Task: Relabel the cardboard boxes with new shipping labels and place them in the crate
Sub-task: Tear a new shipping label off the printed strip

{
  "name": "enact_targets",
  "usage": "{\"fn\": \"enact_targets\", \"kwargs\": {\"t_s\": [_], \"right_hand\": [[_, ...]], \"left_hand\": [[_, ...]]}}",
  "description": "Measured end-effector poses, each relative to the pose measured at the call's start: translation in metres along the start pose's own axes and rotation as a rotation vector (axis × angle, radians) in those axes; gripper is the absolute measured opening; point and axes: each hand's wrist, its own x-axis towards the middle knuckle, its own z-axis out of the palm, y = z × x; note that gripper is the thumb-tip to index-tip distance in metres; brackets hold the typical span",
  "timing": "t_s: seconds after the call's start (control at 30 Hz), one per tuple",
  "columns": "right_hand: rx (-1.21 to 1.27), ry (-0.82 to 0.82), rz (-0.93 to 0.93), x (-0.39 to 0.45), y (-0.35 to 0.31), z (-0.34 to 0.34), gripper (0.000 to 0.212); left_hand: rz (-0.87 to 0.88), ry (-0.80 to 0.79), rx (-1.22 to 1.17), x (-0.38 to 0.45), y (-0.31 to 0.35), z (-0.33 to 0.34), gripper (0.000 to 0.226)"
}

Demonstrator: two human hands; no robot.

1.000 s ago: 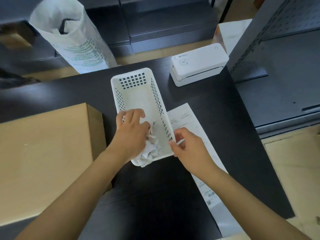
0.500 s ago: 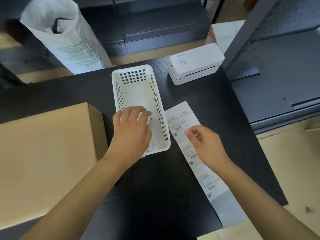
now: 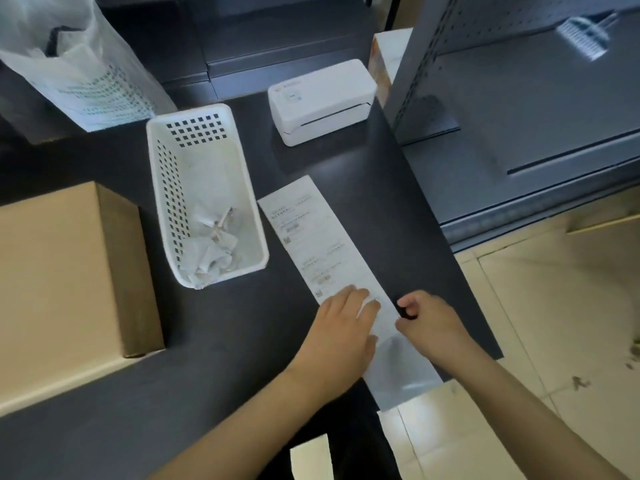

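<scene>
A long white strip of shipping labels [image 3: 311,237] lies on the black table [image 3: 242,341], running from the middle toward the near right edge. My left hand [image 3: 341,327] lies flat on the strip's near part, fingers spread. My right hand [image 3: 427,318] pinches the strip's right edge with curled fingers. A large brown cardboard box [image 3: 59,282] stands at the left. A white perforated basket [image 3: 204,199] next to it holds crumpled paper scraps [image 3: 211,247].
A white label printer [image 3: 322,100] sits at the table's far side. A white plastic bag [image 3: 79,67] stands at the far left. Grey metal shelving [image 3: 519,98] borders the table's right edge, with tiled floor [image 3: 554,323] below.
My left hand left the basket and came down onto the label strip. My right hand slid nearer along the strip to its right edge. The crumpled scraps stay in the basket.
</scene>
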Motion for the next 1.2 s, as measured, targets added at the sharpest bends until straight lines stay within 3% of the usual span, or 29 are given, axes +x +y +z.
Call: {"fn": "enact_targets", "kwargs": {"t_s": [0.27,0.4,0.57,0.73,0.97,1.2], "right_hand": [[0.195,-0.061,-0.098,-0.01,0.014,0.001,0.052],[0.291,-0.214,-0.044,-0.009,0.017,-0.002,0.051],[0.204,-0.376,-0.043,-0.003,0.019,-0.012,0.032],[0.373,-0.534,0.016,-0.004,0.016,-0.021,0.022],[0.752,-0.684,0.055,-0.005,0.014,-0.03,0.035],[0.85,-0.734,-0.073,-0.006,0.017,-0.03,0.045]], "left_hand": [[-0.191,-0.045,0.069,0.013,0.026,0.04,0.059],[-0.218,-0.001,0.05,0.011,0.03,0.042,0.059],[-0.224,0.001,0.053,0.008,0.032,0.039,0.053],[-0.241,0.013,-0.003,0.006,0.038,0.028,0.051],[-0.192,-0.019,0.056,0.01,0.034,0.014,0.056],[-0.118,-0.059,0.064,0.012,0.023,0.003,0.049]]}}
